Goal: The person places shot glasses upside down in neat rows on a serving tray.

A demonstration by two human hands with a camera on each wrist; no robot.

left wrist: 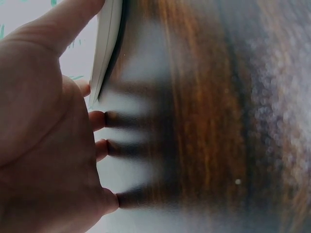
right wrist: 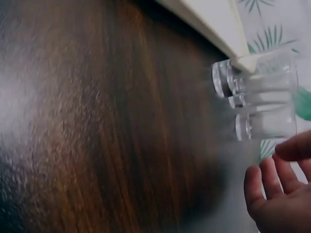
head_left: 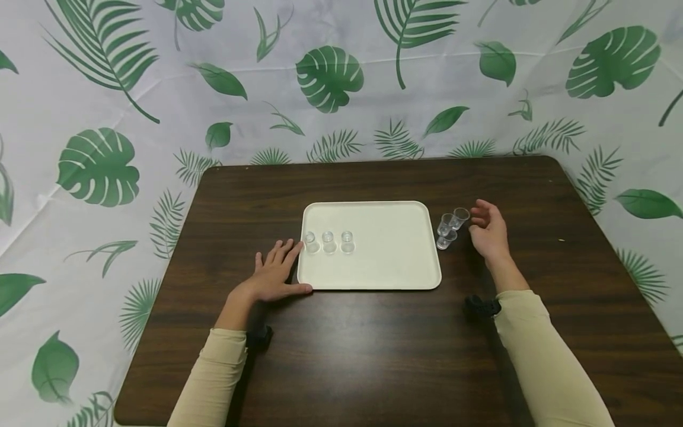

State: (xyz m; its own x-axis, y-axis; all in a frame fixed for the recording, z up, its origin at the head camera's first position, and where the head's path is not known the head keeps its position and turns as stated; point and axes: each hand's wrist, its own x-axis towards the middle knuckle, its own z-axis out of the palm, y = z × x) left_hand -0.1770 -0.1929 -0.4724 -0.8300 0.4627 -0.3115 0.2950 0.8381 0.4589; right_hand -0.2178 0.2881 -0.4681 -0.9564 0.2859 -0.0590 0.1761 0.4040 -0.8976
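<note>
A white rectangular tray [head_left: 384,246] lies on the dark wooden table. Three small clear shot glasses, among them a left glass [head_left: 311,243], a middle glass [head_left: 328,243] and a right glass [head_left: 347,243], stand upside down in a row at its left side. My left hand [head_left: 274,276] rests at the tray's left edge, fingers spread, thumb at the near-left corner. Right of the tray, three more shot glasses [head_left: 446,239] stand upright in a close cluster. Beside them my right hand [head_left: 489,233] holds nothing, its fingers loosely bent near the closest glass [right wrist: 267,124].
The brown wood-grain table [head_left: 352,350] extends around the tray on every side. Behind it hangs a white cloth [head_left: 245,124] printed with green leaves. A dark band [head_left: 482,306] sits at my right wrist and another [head_left: 259,337] at my left.
</note>
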